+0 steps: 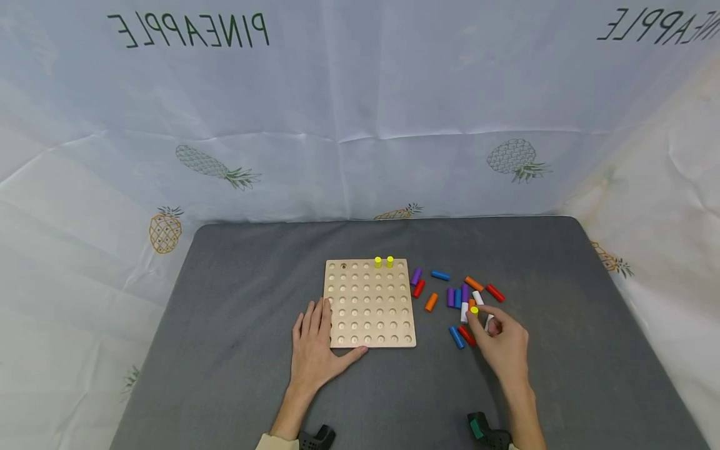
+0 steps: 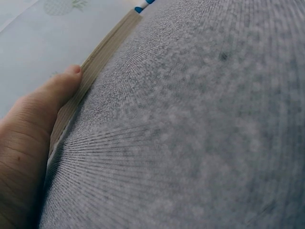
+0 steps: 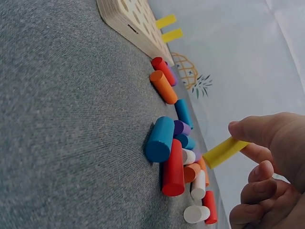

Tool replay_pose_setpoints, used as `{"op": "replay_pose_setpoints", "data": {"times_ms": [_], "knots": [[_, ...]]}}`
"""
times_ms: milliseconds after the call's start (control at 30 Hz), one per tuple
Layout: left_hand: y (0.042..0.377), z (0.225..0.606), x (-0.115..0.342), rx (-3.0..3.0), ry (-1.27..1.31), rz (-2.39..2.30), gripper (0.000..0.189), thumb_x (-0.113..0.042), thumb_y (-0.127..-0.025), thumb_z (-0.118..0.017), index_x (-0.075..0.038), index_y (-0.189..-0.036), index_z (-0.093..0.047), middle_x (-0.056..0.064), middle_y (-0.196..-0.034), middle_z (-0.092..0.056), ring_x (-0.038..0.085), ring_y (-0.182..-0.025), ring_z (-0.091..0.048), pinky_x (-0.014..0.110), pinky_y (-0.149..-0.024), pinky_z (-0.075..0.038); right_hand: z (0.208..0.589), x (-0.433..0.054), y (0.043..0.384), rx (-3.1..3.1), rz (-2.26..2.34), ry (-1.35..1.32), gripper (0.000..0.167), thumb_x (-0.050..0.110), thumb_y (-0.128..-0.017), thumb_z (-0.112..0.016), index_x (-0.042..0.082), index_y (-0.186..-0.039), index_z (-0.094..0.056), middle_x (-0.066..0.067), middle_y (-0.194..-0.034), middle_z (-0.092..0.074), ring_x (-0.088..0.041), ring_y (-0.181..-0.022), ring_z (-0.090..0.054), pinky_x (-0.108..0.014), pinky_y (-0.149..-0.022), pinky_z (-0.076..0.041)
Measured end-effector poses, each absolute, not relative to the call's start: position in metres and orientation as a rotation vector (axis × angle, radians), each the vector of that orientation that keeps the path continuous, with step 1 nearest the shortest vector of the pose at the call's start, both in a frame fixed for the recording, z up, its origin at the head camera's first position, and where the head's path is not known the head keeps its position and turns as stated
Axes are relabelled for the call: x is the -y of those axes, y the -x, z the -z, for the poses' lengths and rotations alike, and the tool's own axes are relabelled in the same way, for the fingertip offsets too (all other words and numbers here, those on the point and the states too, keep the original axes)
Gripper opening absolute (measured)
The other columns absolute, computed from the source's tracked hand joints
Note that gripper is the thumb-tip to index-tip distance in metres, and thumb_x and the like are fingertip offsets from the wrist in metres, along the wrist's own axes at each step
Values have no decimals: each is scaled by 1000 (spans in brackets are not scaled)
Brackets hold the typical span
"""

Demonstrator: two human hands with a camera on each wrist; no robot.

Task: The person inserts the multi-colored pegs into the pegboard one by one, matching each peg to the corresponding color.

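A wooden pegboard [image 1: 368, 306] with rows of round holes lies on the table. Two yellow pegs [image 1: 384, 262] stand upright in its far row. My left hand [image 1: 317, 350] rests at the board's near left corner, fingers fairly straight along the left side and thumb along the near edge; the left wrist view shows the thumb [image 2: 66, 86] against the board's side. Between thumb and fingertips, my right hand [image 1: 502, 340] pinches a yellow peg [image 3: 224, 151], held above the loose pegs to the right of the board.
Loose pegs lie scattered right of the board, among them a blue peg [image 3: 159, 139], a red peg [image 3: 173, 169], an orange peg [image 1: 430, 302], a purple peg [image 1: 415, 276] and white ones. The grey table [image 1: 247, 275] meets a white pineapple-print cloth [image 1: 360, 175] at the back.
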State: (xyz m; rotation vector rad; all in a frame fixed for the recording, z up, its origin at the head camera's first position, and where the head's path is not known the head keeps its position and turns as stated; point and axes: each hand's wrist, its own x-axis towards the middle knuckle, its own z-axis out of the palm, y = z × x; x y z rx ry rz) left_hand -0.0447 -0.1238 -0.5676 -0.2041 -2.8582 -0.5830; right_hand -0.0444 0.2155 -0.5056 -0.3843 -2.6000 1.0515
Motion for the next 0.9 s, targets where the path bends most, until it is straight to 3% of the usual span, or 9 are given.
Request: {"op": "replay_pose_setpoints", "data": {"times_ms": [900], "knots": [[45, 571, 125, 2856, 205, 564, 128, -81, -68, -73, -5, -161, -30, 15, -165, -37, 36, -153, -35, 57, -122, -25, 496, -198, 67, 2629, -1173, 327, 20, 16, -87, -82, 7, -105, -78, 0, -61, -38, -8, -49, -30, -23, -48, -24]]}}
